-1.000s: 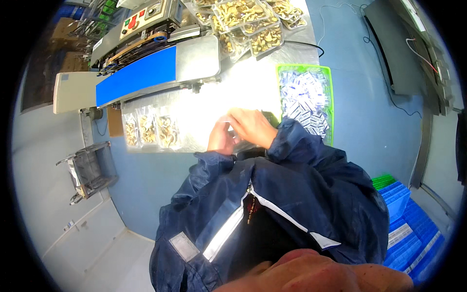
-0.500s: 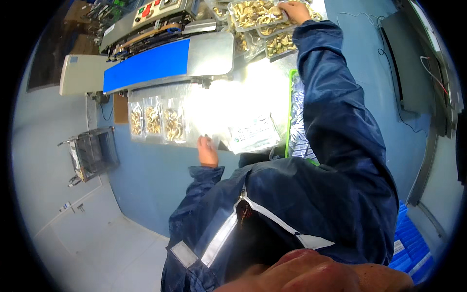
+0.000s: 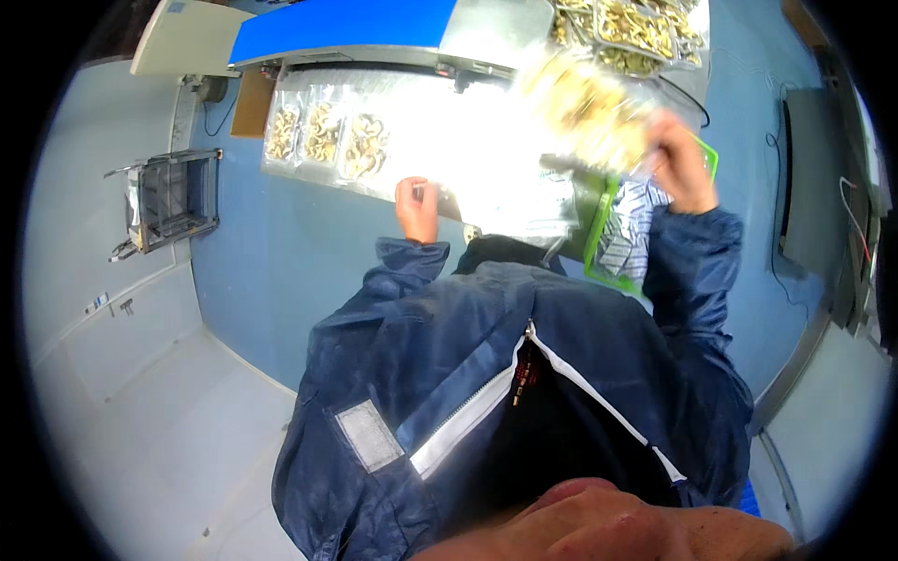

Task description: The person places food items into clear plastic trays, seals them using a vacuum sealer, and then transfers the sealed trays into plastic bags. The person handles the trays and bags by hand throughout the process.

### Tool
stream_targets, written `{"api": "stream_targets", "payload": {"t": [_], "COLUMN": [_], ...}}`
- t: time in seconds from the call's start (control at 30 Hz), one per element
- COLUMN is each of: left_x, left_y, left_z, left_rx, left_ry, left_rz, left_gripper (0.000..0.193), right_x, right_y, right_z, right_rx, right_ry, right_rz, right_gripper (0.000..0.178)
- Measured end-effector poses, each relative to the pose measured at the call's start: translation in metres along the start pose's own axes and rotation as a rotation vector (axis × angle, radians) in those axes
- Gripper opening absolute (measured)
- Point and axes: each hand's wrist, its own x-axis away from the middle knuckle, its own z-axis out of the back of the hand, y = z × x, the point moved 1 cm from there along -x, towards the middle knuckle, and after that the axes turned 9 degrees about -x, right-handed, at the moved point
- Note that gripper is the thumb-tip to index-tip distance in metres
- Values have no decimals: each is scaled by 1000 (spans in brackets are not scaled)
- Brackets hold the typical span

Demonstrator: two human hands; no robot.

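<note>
My right hand [image 3: 681,161] is closed on the right end of a clear plastic tray of sliced mushrooms [image 3: 587,110], smeared by motion, held tilted above the table. My left hand [image 3: 416,208] rests at the table's front edge with its fingers curled; a small dark spot shows between them, too small to name. Left of it lie three clear bags of sliced mushrooms in a row, the closest being a filled bag [image 3: 365,147]. A white stack of printed plastic bags [image 3: 538,210] lies right of my left hand, partly washed out by glare.
Several more mushroom trays [image 3: 636,28] are stacked at the far right of the table. Below my right hand stands a green-rimmed crate [image 3: 601,224] full of small white-and-blue packets [image 3: 625,234]. A machine with a blue belt [image 3: 346,30] runs along the back. A metal-frame stand [image 3: 176,196] is at left.
My right hand has drawn a mushroom tray from the far stack back toward me, over the green-rimmed crate. My left hand stays by the table edge, its fingers more curled. The view has shifted.
</note>
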Motion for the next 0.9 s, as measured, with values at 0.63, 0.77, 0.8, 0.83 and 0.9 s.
{"api": "stream_targets", "payload": {"t": [0.63,0.77,0.8,0.83,0.9], "left_x": [29,2,-2,-5,-8], "left_y": [-38,-69,-55,-40,-12], "left_z": [-5,-5,3,12,30], "left_rx": [-201,-444,-508,-571,-651], "left_ry": [-329,-556,-575,-593,-596], "left_rz": [-455,-270,-329,-389,-520], "left_gripper": [28,14,13,13,12], "right_x": [70,67,66,66,63], "right_y": [236,270,270,270,268], "right_z": [-110,-111,-112,-112,-111], "right_rx": [-33,297,258,219,187], "right_ry": [584,324,339,353,378], "right_rz": [-232,-159,-178,-197,-225], "right_gripper": [15,11,13,15,18]}}
